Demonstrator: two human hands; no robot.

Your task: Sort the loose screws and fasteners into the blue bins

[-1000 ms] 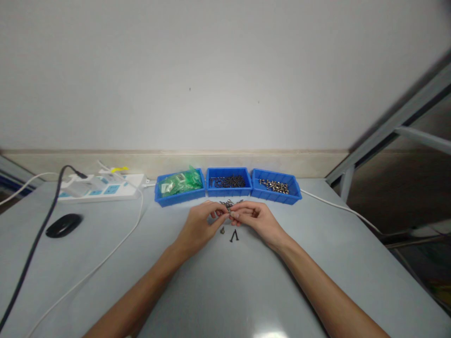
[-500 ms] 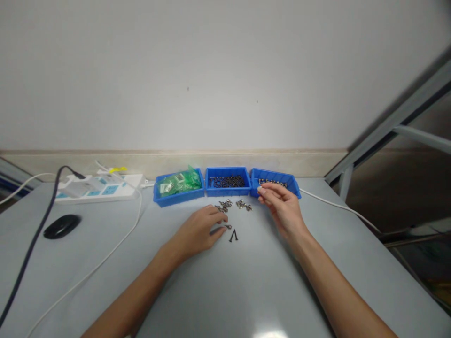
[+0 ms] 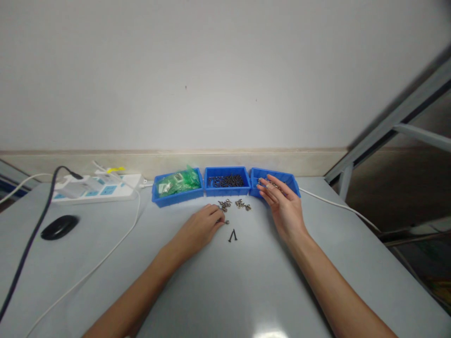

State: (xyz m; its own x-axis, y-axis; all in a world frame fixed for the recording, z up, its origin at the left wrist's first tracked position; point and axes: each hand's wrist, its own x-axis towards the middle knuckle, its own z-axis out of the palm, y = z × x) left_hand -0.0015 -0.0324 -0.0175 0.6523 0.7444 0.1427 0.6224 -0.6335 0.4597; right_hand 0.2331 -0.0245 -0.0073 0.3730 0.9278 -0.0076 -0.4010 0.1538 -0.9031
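Note:
My left hand (image 3: 202, 226) rests on the grey table (image 3: 225, 281), its fingertips closed on a small metal part (image 3: 226, 221). Just right of it lie two black screws (image 3: 233, 235). A loose scatter of small silver parts (image 3: 233, 204) sits in front of the bins. My right hand (image 3: 283, 203) reaches, fingers stretched out, over the right blue bin (image 3: 291, 180) of silver parts, with its fingertips on the contents. The middle blue bin (image 3: 227, 180) holds dark screws. The left blue bin (image 3: 178, 187) holds green bags.
A white power strip (image 3: 95, 187) with plugs and cables lies at the back left, a black mouse (image 3: 59, 227) in front of it. A white cable (image 3: 334, 205) runs off to the right. A grey metal frame (image 3: 387, 129) rises at the right edge.
My hands, joined over a small part one second ago, have separated. The right hand moved to the right bin and spread its fingers. The left hand stayed low by the loose parts.

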